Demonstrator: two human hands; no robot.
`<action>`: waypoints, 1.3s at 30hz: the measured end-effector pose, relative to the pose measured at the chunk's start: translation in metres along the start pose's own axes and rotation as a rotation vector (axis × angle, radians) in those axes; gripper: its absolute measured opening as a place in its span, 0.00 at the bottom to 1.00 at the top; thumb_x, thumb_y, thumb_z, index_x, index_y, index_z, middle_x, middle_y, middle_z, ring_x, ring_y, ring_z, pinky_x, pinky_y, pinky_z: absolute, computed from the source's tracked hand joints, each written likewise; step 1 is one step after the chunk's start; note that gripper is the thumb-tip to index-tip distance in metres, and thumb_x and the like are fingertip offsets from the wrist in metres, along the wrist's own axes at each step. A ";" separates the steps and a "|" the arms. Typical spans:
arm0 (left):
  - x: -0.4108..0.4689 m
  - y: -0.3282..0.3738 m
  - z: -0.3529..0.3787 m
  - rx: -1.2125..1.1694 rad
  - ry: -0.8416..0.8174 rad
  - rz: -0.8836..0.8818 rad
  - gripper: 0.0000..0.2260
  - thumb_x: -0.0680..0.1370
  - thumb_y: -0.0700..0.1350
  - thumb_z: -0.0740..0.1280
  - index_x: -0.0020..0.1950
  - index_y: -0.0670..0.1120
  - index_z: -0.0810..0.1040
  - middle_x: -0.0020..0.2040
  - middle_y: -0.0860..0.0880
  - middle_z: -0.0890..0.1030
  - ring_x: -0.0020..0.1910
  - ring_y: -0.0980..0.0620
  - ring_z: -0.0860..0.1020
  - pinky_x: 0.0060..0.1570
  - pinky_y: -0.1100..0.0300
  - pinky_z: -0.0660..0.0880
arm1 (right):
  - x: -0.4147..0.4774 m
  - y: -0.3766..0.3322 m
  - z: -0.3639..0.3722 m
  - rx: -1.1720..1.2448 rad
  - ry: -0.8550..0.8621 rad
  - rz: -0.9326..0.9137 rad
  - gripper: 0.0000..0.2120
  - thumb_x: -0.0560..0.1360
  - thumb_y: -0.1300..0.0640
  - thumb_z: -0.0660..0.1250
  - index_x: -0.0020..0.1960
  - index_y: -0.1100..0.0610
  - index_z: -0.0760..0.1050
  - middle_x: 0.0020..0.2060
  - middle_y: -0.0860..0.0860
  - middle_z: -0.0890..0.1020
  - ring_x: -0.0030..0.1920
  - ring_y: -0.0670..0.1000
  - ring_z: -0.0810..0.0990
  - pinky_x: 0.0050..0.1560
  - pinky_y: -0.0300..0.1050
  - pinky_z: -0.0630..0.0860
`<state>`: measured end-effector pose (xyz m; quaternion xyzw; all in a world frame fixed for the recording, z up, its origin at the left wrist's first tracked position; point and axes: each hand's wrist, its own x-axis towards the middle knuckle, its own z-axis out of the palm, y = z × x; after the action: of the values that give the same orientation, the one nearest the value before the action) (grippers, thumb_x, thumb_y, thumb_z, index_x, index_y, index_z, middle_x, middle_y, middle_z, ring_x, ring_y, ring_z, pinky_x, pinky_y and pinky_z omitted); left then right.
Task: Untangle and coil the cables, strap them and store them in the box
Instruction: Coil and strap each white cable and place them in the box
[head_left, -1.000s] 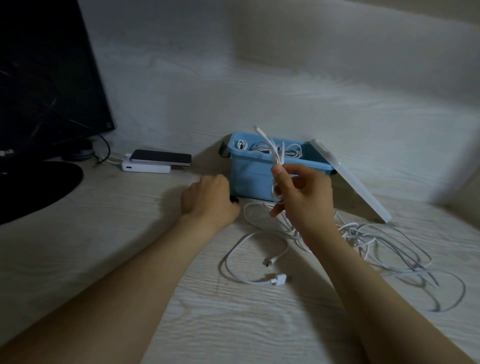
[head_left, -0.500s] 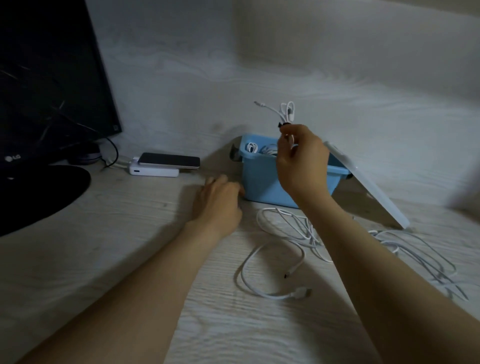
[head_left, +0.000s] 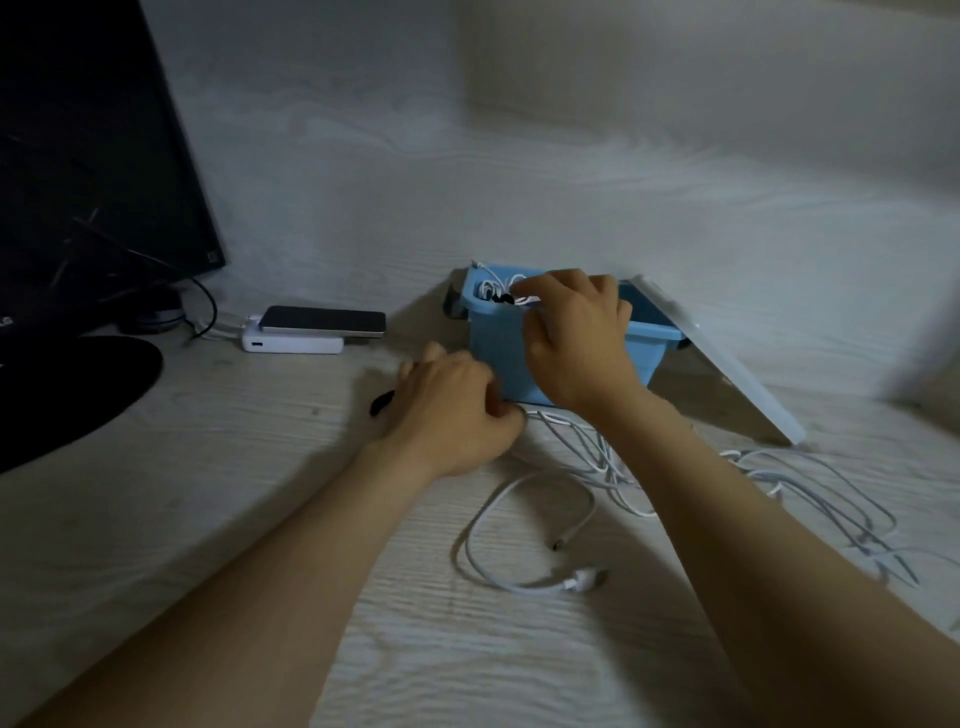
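Observation:
A blue box (head_left: 496, 358) stands on the desk against the back wall, with coiled white cables inside. My right hand (head_left: 576, 338) reaches over its left rim and pinches a coiled white cable (head_left: 522, 300) bound with a black strap, held just at the box's opening. My left hand (head_left: 457, 410) rests on the desk in front of the box with fingers curled, beside a black strap (head_left: 382, 402); its fingertips are hidden. A loose white cable (head_left: 519, 540) lies in a loop near me. A tangle of white cables (head_left: 810, 493) spreads to the right.
The box's white lid (head_left: 722, 364) leans against its right side. A phone on a white power bank (head_left: 317, 330) lies left of the box. A dark monitor (head_left: 93, 156) and its round black base (head_left: 62, 395) fill the left.
My right hand has lowered the strapped coil from above the box down to its opening. My left hand slid a little to the left on the desk, and the black strap now shows beside it.

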<state>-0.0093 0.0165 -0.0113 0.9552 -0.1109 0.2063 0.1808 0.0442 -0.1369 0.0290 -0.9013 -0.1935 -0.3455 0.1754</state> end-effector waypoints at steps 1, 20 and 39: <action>-0.003 0.007 -0.003 -0.041 -0.042 0.050 0.16 0.72 0.62 0.65 0.33 0.51 0.75 0.38 0.55 0.78 0.51 0.48 0.75 0.53 0.51 0.71 | -0.008 0.003 -0.003 0.025 0.057 -0.026 0.17 0.77 0.58 0.61 0.62 0.49 0.81 0.60 0.53 0.79 0.59 0.62 0.71 0.55 0.56 0.67; -0.008 0.016 0.006 -0.376 -0.286 0.238 0.11 0.73 0.39 0.71 0.39 0.55 0.86 0.51 0.58 0.79 0.51 0.61 0.78 0.54 0.59 0.75 | -0.075 0.054 -0.045 0.161 -0.460 0.056 0.09 0.75 0.51 0.68 0.39 0.51 0.83 0.35 0.45 0.84 0.39 0.46 0.81 0.44 0.44 0.77; -0.004 0.002 -0.007 0.246 0.002 0.235 0.11 0.79 0.45 0.62 0.56 0.53 0.61 0.47 0.52 0.76 0.50 0.48 0.65 0.49 0.49 0.61 | -0.076 0.051 -0.056 0.145 -0.500 0.053 0.15 0.66 0.47 0.63 0.31 0.59 0.75 0.28 0.55 0.78 0.33 0.55 0.77 0.38 0.55 0.79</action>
<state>-0.0159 0.0181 -0.0067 0.9504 -0.1956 0.2388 0.0374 -0.0152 -0.2241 0.0065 -0.9486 -0.2313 -0.0923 0.1953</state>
